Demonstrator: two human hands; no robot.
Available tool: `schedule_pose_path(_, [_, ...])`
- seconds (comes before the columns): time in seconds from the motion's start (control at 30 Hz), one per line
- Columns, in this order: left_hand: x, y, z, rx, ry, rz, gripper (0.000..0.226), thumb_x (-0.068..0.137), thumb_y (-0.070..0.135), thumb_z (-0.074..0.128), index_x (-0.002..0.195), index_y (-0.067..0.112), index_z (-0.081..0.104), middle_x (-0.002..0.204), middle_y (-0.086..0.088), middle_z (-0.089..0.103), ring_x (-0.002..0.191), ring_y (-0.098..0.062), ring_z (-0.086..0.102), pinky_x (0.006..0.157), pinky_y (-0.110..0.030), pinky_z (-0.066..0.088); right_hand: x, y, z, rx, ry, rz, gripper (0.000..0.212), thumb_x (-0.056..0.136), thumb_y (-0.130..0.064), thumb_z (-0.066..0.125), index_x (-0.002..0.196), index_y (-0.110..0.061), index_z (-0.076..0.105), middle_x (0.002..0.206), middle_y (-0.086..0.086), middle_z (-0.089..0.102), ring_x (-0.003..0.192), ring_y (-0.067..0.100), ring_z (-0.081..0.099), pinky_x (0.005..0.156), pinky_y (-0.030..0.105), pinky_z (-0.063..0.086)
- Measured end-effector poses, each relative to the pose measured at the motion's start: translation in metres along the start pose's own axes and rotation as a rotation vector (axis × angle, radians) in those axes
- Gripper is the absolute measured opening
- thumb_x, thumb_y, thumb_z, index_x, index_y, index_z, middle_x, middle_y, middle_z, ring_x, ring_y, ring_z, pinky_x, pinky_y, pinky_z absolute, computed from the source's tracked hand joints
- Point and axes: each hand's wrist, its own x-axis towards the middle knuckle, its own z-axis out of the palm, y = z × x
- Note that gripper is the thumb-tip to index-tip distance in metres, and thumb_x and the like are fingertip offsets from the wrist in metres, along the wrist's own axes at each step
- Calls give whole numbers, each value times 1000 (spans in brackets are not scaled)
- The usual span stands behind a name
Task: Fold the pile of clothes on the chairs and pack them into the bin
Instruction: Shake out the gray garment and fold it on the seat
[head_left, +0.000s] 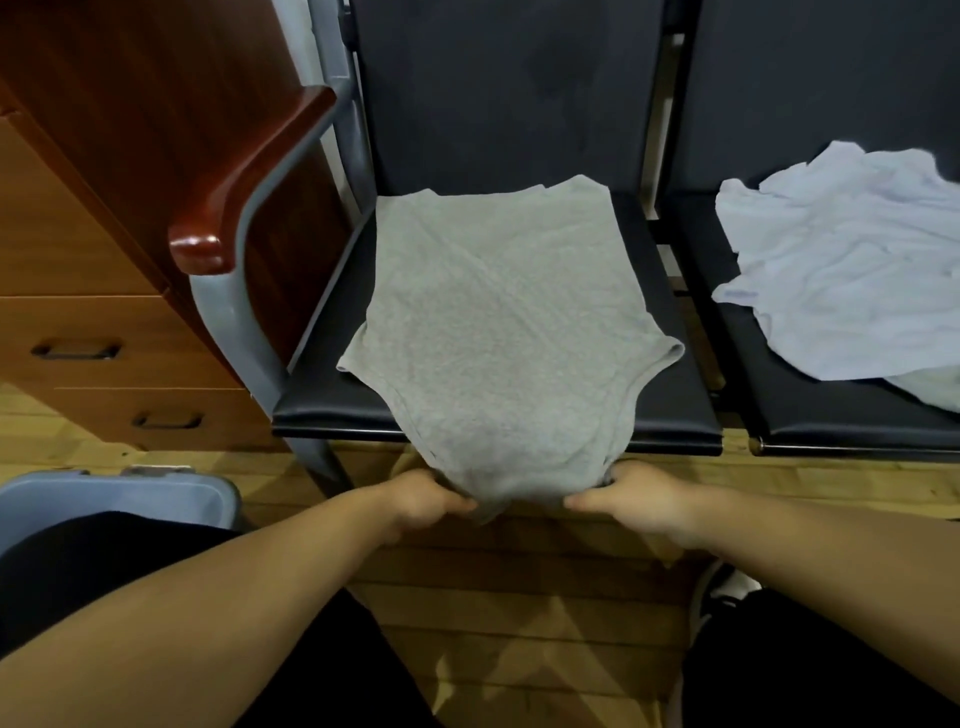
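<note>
Floor (519, 597): pale wood planks with a long grain, running under the seats and back between the knees.
Cabinet (78, 234): far left, reddish-brown veneer, flat drawer fronts with dark recessed pulls.
Chairs (670, 384): two side by side, with smooth black padded seats and backs on a grey metal frame.
Armrest (249, 176): glossy red-brown wood with a rounded end, capping the curved grey tube on the left chair's outer side.
Shirt (498, 322): grey marl knit, soft and faintly fuzzy. Spread flat on the left seat, squarish at the far edge, hemmed corners flaring out at both sides. Near end narrowed, gathered and hanging past the seat's front edge.
Left hand (426, 499): knuckles up, fingers curled under, thumb on top, pinching the shirt's near edge at its left end.
Right hand (634, 493): same curled pinch at the right end of that edge, close beside the other.
Pile (852, 270): thin white cloth, crumpled and creased, lying on the right seat, well apart from the shirt, cut off by the frame's right edge.
Bin (119, 493): bottom left on the floor, blue-grey plastic with a smooth rim and rounded corner. Inside mostly hidden behind the left arm, contents impossible to tell.
</note>
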Motion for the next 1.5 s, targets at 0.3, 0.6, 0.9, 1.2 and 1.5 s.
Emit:
schedule_pose_path(0.3, [-72, 10, -15, -311, -195, -80, 64, 60, 11, 79, 124, 4, 69, 119, -14, 75, 116, -34, 69, 111, -50, 48, -18, -9, -3, 235, -355, 129, 39, 87, -13, 76, 122, -24, 64, 123, -4, 72, 111, 16, 64, 85, 33, 48])
schedule_pose_path(0.6, [-114, 55, -43, -568, -249, -91, 57, 72, 9, 79, 128, 3, 67, 121, -17, 74, 109, -32, 72, 93, -43, 56, -39, -47, -38, 458, -577, 97, 47, 95, -35, 56, 138, -17, 61, 133, 11, 69, 123, 31, 65, 106, 57, 48])
schedule_pose_path(0.9, [-102, 103, -87, -738, -273, 8, 42, 90, 17, 59, 129, 1, 65, 116, -16, 73, 92, -28, 75, 77, -36, 64, -25, -92, -73, 752, -545, 9, 58, 100, -56, 42, 131, -16, 71, 141, 12, 63, 123, 29, 65, 105, 46, 48])
schedule_pose_path(1.2, [-32, 167, -127, -1126, -139, 132, 36, 102, 10, 51, 135, -5, 55, 104, -22, 75, 82, -27, 78, 59, -30, 63, 29, -145, -105, 1090, -318, -107, 52, 104, -49, 44, 136, -14, 66, 128, 5, 71, 101, 21, 75, 79, 29, 63])
schedule_pose_path(1.5, [40, 184, -134, -1293, -103, 305, 74, 103, 31, 51, 164, 19, 11, 151, -32, 41, 119, -48, 64, 104, -55, 51, 106, -159, -127, 1270, -145, -170, 78, 101, -63, 40, 161, -15, 25, 133, 8, 69, 116, 26, 70, 91, 39, 57])
